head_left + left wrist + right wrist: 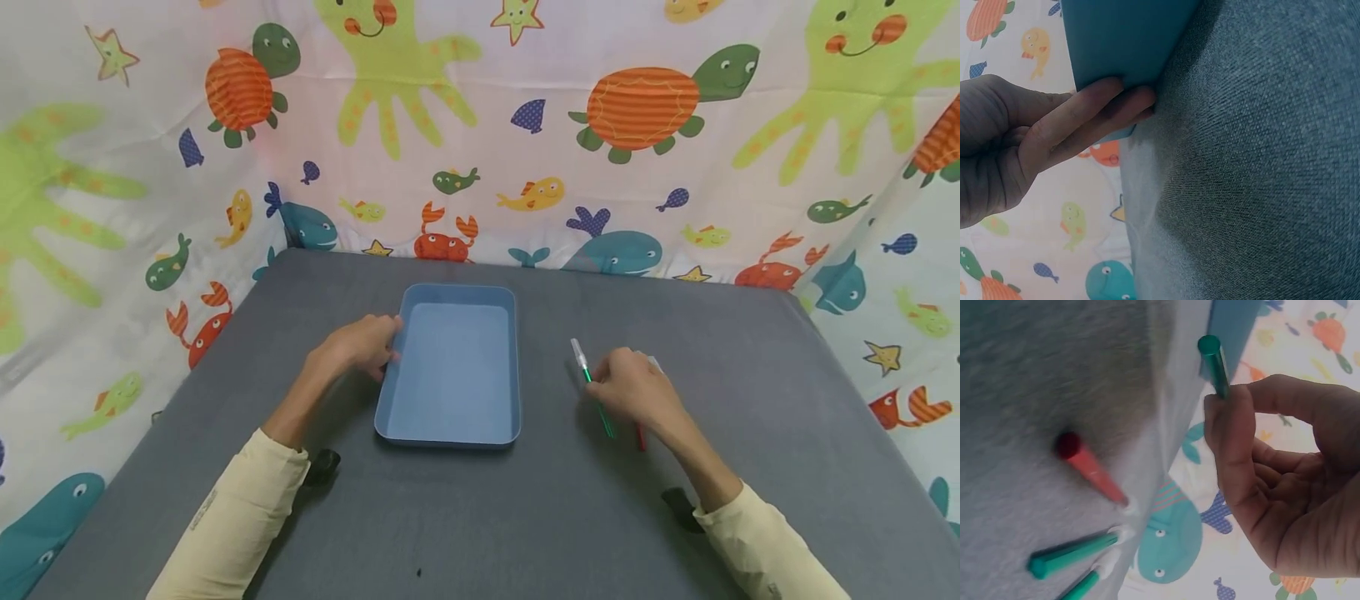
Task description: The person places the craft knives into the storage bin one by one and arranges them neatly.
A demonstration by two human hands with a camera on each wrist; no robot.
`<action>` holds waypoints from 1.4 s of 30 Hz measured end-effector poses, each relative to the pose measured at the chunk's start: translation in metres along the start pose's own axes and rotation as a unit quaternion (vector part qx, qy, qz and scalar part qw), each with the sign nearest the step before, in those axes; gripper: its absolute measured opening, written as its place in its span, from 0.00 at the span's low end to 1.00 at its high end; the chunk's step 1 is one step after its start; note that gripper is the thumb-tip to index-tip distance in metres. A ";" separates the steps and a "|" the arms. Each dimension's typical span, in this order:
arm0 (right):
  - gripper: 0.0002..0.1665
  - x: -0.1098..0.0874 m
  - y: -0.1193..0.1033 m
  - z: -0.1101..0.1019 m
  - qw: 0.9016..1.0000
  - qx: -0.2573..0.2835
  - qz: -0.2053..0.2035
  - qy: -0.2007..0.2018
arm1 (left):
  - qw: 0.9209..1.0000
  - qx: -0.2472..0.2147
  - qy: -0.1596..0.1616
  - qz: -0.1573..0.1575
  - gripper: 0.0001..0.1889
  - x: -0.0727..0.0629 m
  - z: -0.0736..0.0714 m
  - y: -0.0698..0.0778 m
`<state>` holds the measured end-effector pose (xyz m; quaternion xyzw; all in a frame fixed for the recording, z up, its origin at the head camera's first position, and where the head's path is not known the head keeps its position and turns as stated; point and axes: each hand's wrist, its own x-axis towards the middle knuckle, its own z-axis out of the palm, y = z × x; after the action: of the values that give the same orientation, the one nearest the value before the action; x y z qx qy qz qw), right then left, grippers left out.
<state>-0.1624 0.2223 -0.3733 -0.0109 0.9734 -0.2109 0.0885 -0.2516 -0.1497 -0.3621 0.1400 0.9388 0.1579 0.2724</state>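
Observation:
The blue tray [447,433] is a shallow rectangle with rounded corners, lying on the grey table. My left hand [367,343] grips its left wall, and in the left wrist view the thumb and fingers of that hand [1054,122] pinch the tray's side [1129,44]. To the right of the tray, my right hand [637,385] pinches a slim green pen [605,421] with a whitish capped end tilted up. The right wrist view shows this green pen [1213,359] between thumb and fingertips, clear of the other pens. A red pen [641,437] lies partly hidden under the right hand.
In the right wrist view, the red pen [1094,469] and two more green pens, one whole [1075,553] and one cut off by the frame [1082,587], lie on the grey table [480,533]. A patterned curtain [465,108] with sea animals surrounds the table.

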 end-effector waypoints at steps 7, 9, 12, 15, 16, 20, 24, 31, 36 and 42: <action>0.10 0.007 -0.019 0.001 0.992 0.112 -0.061 0.009 | 1.000 -0.005 -0.014 -0.004 0.38 -0.002 0.001 -0.001; 0.10 0.009 -0.026 0.002 0.988 0.142 -0.067 -0.001 | 1.000 -0.005 -0.025 -0.008 0.39 -0.002 -0.001 -0.001; 0.10 0.014 -0.037 0.004 0.983 0.171 -0.070 -0.012 | 0.999 0.004 -0.037 -0.003 0.38 -0.001 -0.003 0.000; 0.10 0.019 -0.048 0.007 0.979 0.190 -0.073 -0.016 | 0.999 -0.004 -0.045 0.001 0.36 -0.002 -0.004 0.000; 0.10 0.021 -0.052 0.008 0.977 0.199 -0.075 -0.017 | 0.999 -0.006 -0.047 0.003 0.33 -0.002 -0.005 0.000; 0.10 0.027 -0.068 0.014 0.969 0.233 -0.078 -0.026 | 0.999 -0.012 -0.050 0.003 0.24 -0.004 -0.005 -0.001; 0.09 0.033 -0.087 0.023 0.960 0.267 -0.073 -0.046 | 0.999 -0.011 -0.049 0.002 0.20 -0.006 -0.005 -0.001; 0.08 0.044 -0.128 0.038 0.960 0.255 -0.059 -0.098 | 0.998 -0.030 -0.047 -0.004 0.22 -0.004 -0.006 0.000; 0.08 0.051 -0.153 0.054 0.956 0.259 -0.050 -0.131 | 0.999 -0.015 -0.047 0.005 0.20 -0.002 -0.007 -0.001; 0.09 0.058 -0.172 0.072 0.942 0.293 -0.015 -0.165 | 0.999 0.002 -0.039 0.033 0.12 0.002 -0.007 0.001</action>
<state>-0.2099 0.0322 -0.3767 -0.0332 0.8399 -0.4838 0.2437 -0.2573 -0.1499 -0.3575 0.1774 0.9227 0.1595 0.3029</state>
